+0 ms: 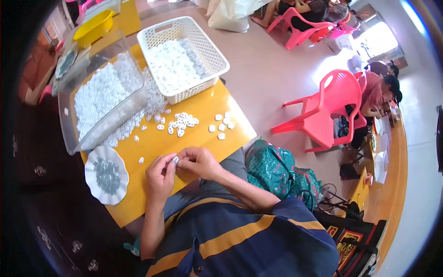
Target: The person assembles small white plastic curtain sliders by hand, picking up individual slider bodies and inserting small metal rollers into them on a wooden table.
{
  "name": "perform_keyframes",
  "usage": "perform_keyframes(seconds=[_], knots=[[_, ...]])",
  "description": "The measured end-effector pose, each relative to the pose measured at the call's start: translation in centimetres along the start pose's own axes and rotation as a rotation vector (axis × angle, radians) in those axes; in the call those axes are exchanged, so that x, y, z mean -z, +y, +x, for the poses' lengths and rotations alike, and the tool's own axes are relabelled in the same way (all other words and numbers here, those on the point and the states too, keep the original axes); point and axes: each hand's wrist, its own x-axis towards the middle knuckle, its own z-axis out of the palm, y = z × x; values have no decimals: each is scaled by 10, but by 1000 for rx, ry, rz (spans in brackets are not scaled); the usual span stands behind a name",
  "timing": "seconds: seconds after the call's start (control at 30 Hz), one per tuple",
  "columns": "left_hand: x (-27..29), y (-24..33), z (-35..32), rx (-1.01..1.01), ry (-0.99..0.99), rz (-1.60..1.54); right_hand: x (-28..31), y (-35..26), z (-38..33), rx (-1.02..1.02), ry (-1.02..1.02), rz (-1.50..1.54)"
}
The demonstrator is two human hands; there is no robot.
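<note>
Above the near edge of the yellow table (152, 184), my left hand (159, 177) and my right hand (199, 161) meet fingertip to fingertip. Both pinch one small white plastic piece (175, 159), partly covered by the fingers. Beyond them lies a loose group of small white pieces with dark holes (181, 123). Several squarish white pieces (221, 127) sit apart to the right. Left of my hands, a white scalloped dish (121, 190) holds many tiny grey parts (107, 175).
A clear plastic bin (69, 131) full of white pieces stands at left, beside a white perforated basket (196, 93) of similar pieces. Spilled pieces (154, 94) lie between them. Right are a pink chair (318, 108) and green bags (272, 164). Other people sit farther off.
</note>
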Motion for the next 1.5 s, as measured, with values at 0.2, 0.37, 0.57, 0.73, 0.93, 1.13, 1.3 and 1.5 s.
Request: perform_keyframes(seconds=[0.2,0.37,0.57,0.73,0.93,1.13,1.3,1.5], knots=[[-5,10,7,-153,-34,62,12,-2,1,-66,-128,239],[-6,12,3,-63,-33,46,12,-2,1,-44,-87,218],[-11,11,-2,-103,11,189,4,-4,-2,-34,-30,258],[-12,6,-2,-189,28,308,-2,-4,-5,-51,-15,329],[-10,14,-3,-130,34,332,2,5,-5,-111,-57,349],[-19,9,6,-223,3,221,18,1,-6,-197,0,469],[-17,9,1,-184,6,223,23,0,-6,-253,-62,480],[-17,3,-1,-197,2,225,17,-10,-8,-250,-47,436]])
